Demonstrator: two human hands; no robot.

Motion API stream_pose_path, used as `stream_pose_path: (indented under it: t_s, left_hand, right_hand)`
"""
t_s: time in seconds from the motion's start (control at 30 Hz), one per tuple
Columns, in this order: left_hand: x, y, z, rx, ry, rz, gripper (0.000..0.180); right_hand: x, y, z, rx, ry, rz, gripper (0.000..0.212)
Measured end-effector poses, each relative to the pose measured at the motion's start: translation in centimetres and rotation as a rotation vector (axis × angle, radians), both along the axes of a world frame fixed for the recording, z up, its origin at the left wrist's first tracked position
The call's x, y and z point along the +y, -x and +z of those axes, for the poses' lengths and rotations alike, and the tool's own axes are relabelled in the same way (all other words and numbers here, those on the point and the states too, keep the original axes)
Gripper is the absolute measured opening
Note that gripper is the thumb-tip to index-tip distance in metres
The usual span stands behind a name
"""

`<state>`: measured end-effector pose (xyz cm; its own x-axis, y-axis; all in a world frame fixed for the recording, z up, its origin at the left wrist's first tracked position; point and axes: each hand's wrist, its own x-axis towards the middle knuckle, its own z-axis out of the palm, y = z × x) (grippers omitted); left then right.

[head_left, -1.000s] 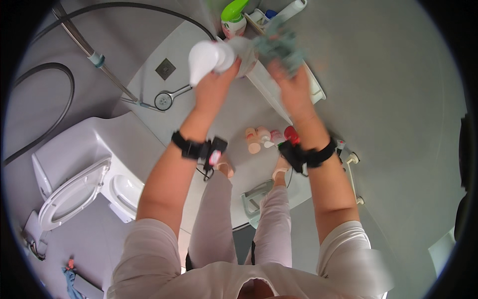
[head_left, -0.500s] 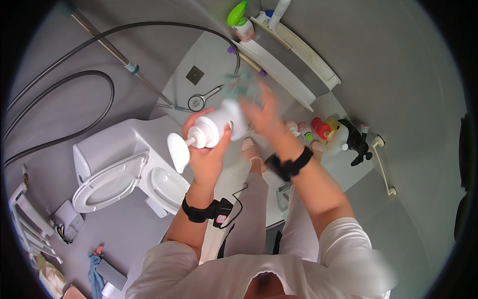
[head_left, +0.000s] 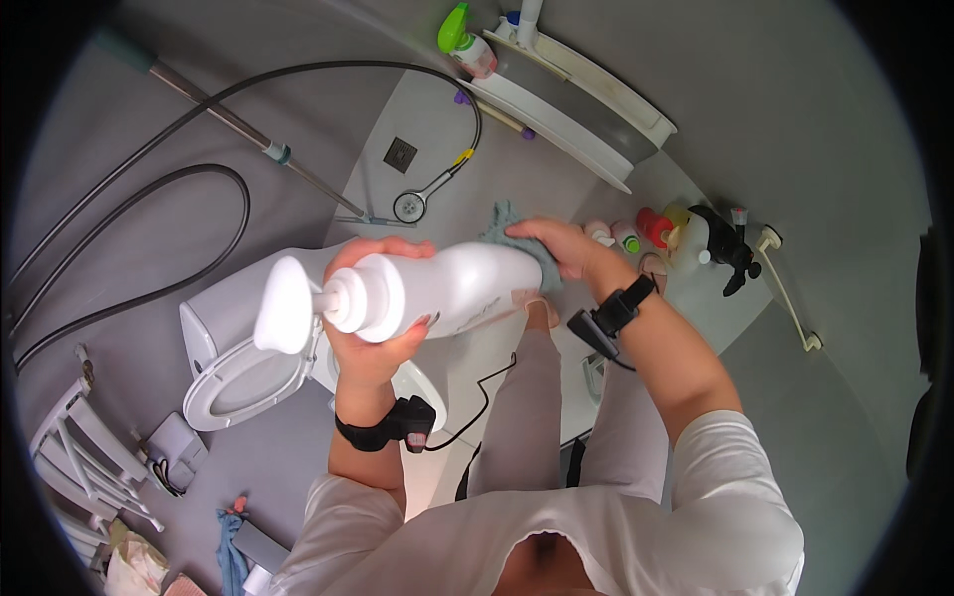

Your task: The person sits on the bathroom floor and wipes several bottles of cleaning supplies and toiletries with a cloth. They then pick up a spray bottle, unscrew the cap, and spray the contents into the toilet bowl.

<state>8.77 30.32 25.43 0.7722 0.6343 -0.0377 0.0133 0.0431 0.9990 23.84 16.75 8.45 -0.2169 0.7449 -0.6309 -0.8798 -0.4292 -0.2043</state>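
A large white pump bottle (head_left: 452, 286) lies tilted in front of me, its pump head (head_left: 285, 305) pointing left. Near the neck, my left hand (head_left: 370, 343) is wrapped round it, thumb on the near side. My right hand (head_left: 564, 243) presses a grey-green cloth (head_left: 545, 260) against the base end of the bottle, fingers closed over the cloth. Part of the cloth bunches up beyond the fingers. Each wrist carries a black strap with a small device.
At left stands a white toilet (head_left: 248, 382) with its lid raised. A shower head (head_left: 409, 206) on a dark hose and a squeegee pole (head_left: 278, 152) lie beyond. Several bottles (head_left: 656, 226) stand on the floor at right, near a grab bar (head_left: 792, 288). A shelf (head_left: 556, 129) holds a green-topped spray bottle (head_left: 467, 45).
The pump bottle has shifted left and toward me, tilting flatter. My right hand with the cloth has come down from beyond the bottle onto its base end.
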Motion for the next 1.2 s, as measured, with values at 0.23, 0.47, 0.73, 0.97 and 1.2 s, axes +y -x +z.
stream_pose_path:
  t_s: [0.23,0.47,0.73,0.97,1.2]
  left_hand:
    - [1.2,0.1,0.1,-0.280,0.062,-0.112,0.081]
    - [-0.4,-0.8,0.3,-0.062,0.054,0.397,0.090]
    - [-3.9,-1.8,-2.4,-0.003,-0.115,0.284,0.059]
    - [-4.4,-1.4,-2.9,-0.091,-0.123,0.243,0.055]
    - [-3.6,-0.3,-3.6,-0.064,-0.180,0.092,0.056]
  right_hand:
    - [-3.7,4.0,-1.9,0.542,-0.097,-0.220,0.046]
    - [-4.9,4.2,2.8,-0.310,-0.279,-0.717,0.046]
    - [-2.1,5.2,11.9,-1.423,-0.488,-0.399,0.053]
    - [-0.5,4.0,10.3,-0.984,-0.350,-0.547,0.044]
    - [1.2,1.8,9.6,-0.778,-0.163,-0.316,0.034]
